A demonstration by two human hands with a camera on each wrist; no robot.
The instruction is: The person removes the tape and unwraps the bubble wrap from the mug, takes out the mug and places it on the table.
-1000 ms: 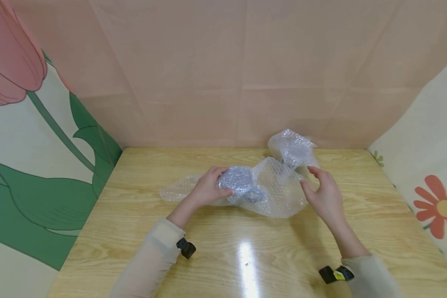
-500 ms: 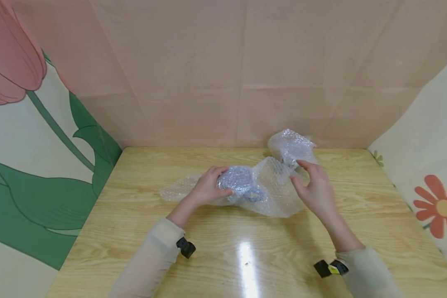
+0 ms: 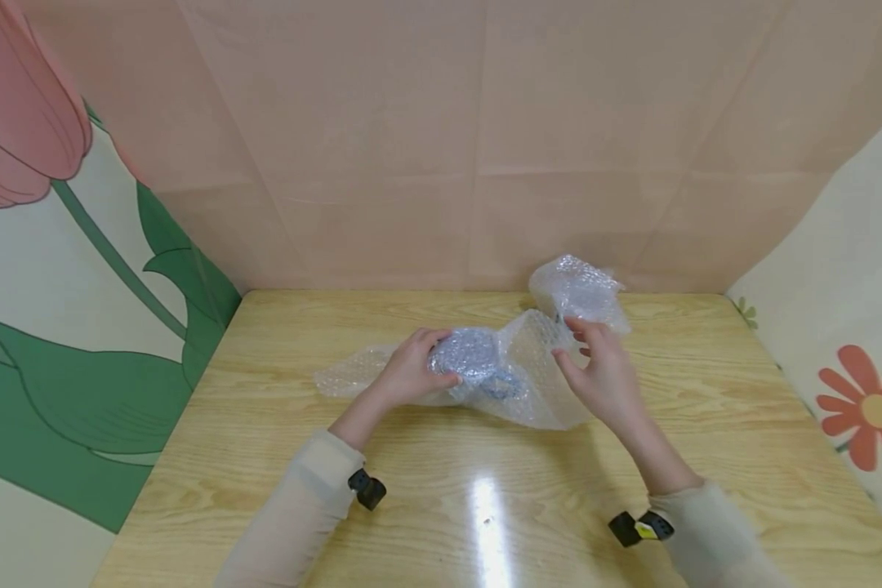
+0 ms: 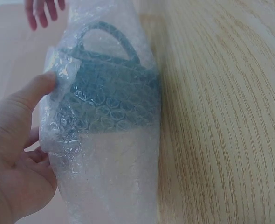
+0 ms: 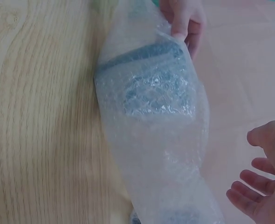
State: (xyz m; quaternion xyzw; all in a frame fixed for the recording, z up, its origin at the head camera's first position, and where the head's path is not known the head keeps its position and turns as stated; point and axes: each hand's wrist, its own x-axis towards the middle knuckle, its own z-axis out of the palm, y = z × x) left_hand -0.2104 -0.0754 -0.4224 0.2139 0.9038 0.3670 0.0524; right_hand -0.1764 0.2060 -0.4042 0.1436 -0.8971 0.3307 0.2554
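Observation:
A blue mug point(image 3: 466, 356) lies on the table, wrapped in clear bubble wrap point(image 3: 540, 392). Through the plastic, the left wrist view shows the handle of the mug point(image 4: 112, 93). My left hand point(image 3: 410, 369) grips its wrapped left end, thumb on the near side and fingers on the far side. To the right, my right hand point(image 3: 606, 374) hovers over the loose end of the wrap, thumb and fingers spread and bent. In the right wrist view a gap shows between that hand point(image 5: 268, 179) and the plastic; nothing is in its fingers.
A crumpled bubble-wrap bundle point(image 3: 579, 290) stands behind the mug, at the rear of the wooden table point(image 3: 412, 506), with its contents unclear. A beige cloth backdrop point(image 3: 478, 163) rises along the rear edge. Flower-printed panels flank both sides.
My right hand has moved left, in over the loose end of the bubble wrap. The left hand and the wrapped mug have stayed in place.

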